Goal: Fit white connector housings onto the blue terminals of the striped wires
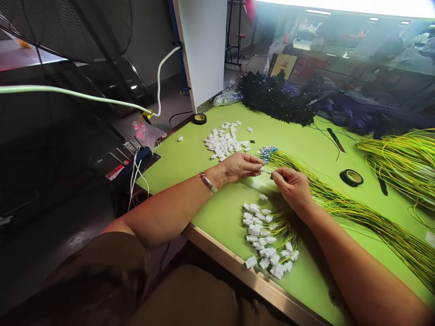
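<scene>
My left hand (239, 166) pinches a small white connector at its fingertips, over the green table (210, 213). My right hand (294, 188) pinches the blue-tipped end of a yellow-green wire just right of it; the two fingertips nearly meet. A long bundle of yellow-green wires (356, 213) with blue terminals (267, 153) runs under my right hand. Loose white connectors (224, 141) lie in a pile beyond my left hand. Wires fitted with white connectors (268, 242) are heaped near the table's front edge.
Two rolls of black tape (351, 177) (199, 118), a black-handled knife (336, 140), a heap of black parts (277, 99), dark wire bundles (360, 117) and more yellow-green wires (404, 163) lie on the table. A fan (68, 27) and white cable (84, 96) stand at left.
</scene>
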A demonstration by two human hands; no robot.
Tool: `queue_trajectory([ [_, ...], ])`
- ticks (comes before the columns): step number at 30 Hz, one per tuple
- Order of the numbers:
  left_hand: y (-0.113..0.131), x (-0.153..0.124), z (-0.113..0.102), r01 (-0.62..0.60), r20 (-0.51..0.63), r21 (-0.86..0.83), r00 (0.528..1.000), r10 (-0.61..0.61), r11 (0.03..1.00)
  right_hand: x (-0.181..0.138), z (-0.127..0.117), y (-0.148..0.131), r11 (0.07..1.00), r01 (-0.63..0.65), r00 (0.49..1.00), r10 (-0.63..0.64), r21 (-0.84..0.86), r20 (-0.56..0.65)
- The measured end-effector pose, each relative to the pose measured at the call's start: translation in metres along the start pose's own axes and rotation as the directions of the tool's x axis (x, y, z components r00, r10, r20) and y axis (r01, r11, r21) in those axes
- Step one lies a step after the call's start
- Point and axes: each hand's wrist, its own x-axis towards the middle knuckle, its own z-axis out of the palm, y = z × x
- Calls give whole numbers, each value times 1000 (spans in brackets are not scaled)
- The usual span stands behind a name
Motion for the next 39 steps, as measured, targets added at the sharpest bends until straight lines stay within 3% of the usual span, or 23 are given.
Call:
queue_trajectory([
  [12,-9,4,1,-45,-5,48,999,45,998,0,2,2,1000,28,999,-28,5,41],
  [16,-14,6,4,-5,-3,16,1000,5,1000,1,2,0,998,41,998,-43,51,49],
  [25,-14,5,11,26,-65,-13,998,-27,1000,0,4,1,994,43,998,-48,100,48],
  [32,-17,4,14,-31,-120,-9,992,30,999,-1,7,3,996,48,998,-50,81,33],
  [39,-20,8,12,-32,-77,50,996,36,998,-1,9,5,996,70,995,-74,61,66],
])
